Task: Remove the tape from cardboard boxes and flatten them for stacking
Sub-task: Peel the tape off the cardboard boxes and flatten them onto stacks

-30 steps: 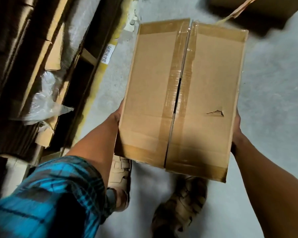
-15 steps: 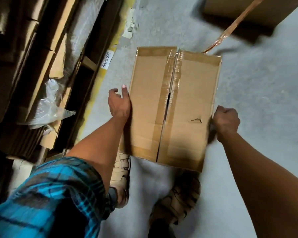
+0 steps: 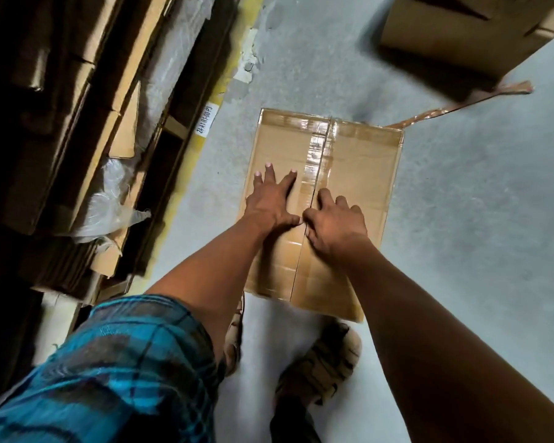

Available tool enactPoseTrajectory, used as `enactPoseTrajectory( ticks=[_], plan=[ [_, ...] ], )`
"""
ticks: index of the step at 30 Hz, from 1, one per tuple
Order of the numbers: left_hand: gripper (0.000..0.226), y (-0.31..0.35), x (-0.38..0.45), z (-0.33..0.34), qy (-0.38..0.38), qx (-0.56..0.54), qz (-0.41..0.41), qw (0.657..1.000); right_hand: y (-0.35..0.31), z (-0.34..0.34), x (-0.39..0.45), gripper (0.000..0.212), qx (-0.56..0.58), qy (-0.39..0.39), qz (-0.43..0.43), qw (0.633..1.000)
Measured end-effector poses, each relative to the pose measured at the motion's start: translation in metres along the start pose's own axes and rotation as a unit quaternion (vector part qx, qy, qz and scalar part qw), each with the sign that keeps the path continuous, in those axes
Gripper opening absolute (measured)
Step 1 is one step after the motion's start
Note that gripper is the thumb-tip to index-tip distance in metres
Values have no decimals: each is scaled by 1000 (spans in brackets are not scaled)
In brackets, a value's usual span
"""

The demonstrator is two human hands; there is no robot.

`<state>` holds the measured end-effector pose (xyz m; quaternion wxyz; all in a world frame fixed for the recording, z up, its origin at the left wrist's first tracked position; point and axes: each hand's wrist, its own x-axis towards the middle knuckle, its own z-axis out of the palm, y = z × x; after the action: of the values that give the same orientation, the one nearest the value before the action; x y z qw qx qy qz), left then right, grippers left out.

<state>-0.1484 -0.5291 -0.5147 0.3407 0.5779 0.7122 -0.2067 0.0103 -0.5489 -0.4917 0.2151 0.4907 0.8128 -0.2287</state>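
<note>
Both hands (image 3: 304,212) press the taped box (image 3: 362,174) seam

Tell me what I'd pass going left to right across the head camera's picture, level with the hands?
Stacked flattened cardboard → crumpled clear plastic wrap → yellow floor line → left hand → right hand → bare grey floor.

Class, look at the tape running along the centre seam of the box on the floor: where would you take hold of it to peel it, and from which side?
Probably at the far end of the seam tape, where it meets the box edge. A loose tape strip already trails off there, so that end looks lifted; pinch it from the far side and pull back along the seam.
</note>
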Motion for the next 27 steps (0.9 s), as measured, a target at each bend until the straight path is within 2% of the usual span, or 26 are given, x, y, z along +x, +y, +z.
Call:
enactPoseTrajectory(
  ticks=[4, 9, 14, 15, 17, 19, 24, 26, 27],
  plan=[
    [126, 1, -4, 0, -8, 24, 10, 1000, 0, -3, 4, 32, -21, 17, -1, 1000],
    [130, 3, -3, -3, -22, 37, 11, 999, -4, -17, 4, 35, 7, -36, 3, 999],
    [130, 0, -3, -7, -32, 55, 23, 998, -10, -48, -11, 33, -84, 69, -10, 994],
    [131, -1, -2, -7, -34, 60, 23, 997, -9, -58, -14, 29, -107, 69, 0, 992],
    [132, 0, -2, -7, -35, 68, 24, 997, -4, -75, -18, 21, -134, 23, 55, 989],
    [132, 0, -3, -7, -35, 67, 26, 997, 1, -91, -19, 23, -167, -40, 126, 977],
    [130, -1, -4, -6, -23, 55, 24, 998, 27, -85, -11, 20, -176, -258, 229, 922],
    [129, -3, -6, -1, -2, 45, 23, 999, 38, -66, -6, 27, -128, -273, 266, 916],
    [129, -4, -6, 4, 12, 32, 26, 999, 43, -56, -4, 37, -89, -261, 286, 918]
  ],
)
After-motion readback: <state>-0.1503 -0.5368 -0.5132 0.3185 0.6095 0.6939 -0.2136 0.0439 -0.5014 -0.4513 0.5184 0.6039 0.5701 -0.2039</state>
